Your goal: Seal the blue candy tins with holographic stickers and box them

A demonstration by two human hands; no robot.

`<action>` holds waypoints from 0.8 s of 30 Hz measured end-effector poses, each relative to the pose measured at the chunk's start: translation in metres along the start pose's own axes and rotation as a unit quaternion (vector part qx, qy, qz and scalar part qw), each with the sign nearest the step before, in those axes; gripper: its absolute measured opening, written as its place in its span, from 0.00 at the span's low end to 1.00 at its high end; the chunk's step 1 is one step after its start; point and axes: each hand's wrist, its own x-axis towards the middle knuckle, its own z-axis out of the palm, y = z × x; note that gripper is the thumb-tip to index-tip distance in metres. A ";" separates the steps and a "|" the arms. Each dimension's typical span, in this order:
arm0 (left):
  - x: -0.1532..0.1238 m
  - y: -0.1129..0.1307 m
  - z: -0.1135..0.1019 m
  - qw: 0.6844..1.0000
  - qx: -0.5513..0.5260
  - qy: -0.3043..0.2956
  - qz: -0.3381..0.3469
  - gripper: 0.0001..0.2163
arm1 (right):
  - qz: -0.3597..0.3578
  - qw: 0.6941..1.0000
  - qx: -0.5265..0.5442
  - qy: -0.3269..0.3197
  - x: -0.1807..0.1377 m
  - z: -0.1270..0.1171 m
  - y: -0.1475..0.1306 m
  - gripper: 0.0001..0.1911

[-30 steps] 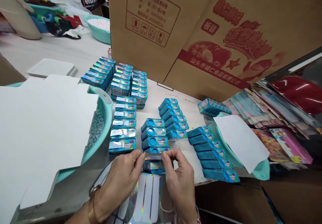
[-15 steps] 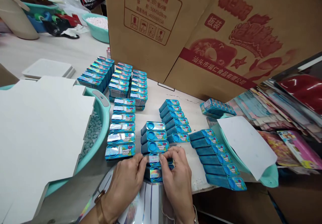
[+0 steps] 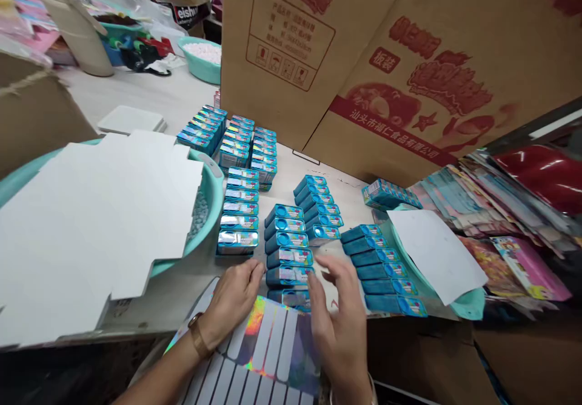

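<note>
My left hand (image 3: 237, 293) is just left of the middle row of small blue candy tins (image 3: 285, 241). Its thumb and forefinger are pressed together, and whatever they may hold is too small to make out. Slightly blurred, my right hand (image 3: 341, 320) is beside the row's near right end, thumb and fingers apart, with nothing seen in it. Shiny clear stickers lie across the lids of the nearer tins, while farther lids in that row look bare. Below the hands lies a holographic sticker sheet (image 3: 268, 338) with long pale strips, partly covered by both hands.
More tins (image 3: 237, 223) stand in rows at left and behind; other tins (image 3: 384, 271) lean at right. A teal basin (image 3: 217, 196) of blue candies sits under white card (image 3: 104, 211). A second basin (image 3: 475, 305) bears a white sheet (image 3: 439, 253). A large carton (image 3: 364, 77) stands behind.
My right hand has come off the tin, moved right and opened. My left hand has drawn slightly left of the row. The view has shifted, showing more of the sticker sheet.
</note>
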 end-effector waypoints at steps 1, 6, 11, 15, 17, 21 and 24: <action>-0.006 0.004 -0.003 1.000 -0.026 0.004 0.005 0.18 | -0.041 0.999 0.009 -0.024 -0.010 -0.005 -0.013 0.14; -0.033 0.020 -0.012 0.977 -0.211 -0.016 -0.003 0.20 | -0.149 0.980 -0.043 -0.123 -0.053 0.001 -0.043 0.12; -0.051 0.026 -0.013 0.960 -0.280 -0.026 0.003 0.21 | -0.136 0.986 -0.027 -0.093 -0.075 0.006 -0.036 0.11; -0.059 0.031 -0.009 0.950 -0.312 -0.025 -0.008 0.22 | -0.186 0.980 -0.049 -0.051 -0.085 -0.002 -0.038 0.15; -0.061 0.033 -0.007 0.946 -0.321 -0.032 -0.004 0.22 | -0.210 0.975 -0.066 -0.023 -0.088 -0.005 -0.039 0.16; -0.062 0.035 -0.005 0.946 -0.320 -0.040 0.007 0.22 | -0.230 0.970 -0.075 0.006 -0.091 -0.005 -0.036 0.16; -0.060 0.033 -0.004 0.946 -0.321 -0.041 0.004 0.22 | -0.250 0.964 -0.087 0.023 -0.092 -0.003 -0.032 0.16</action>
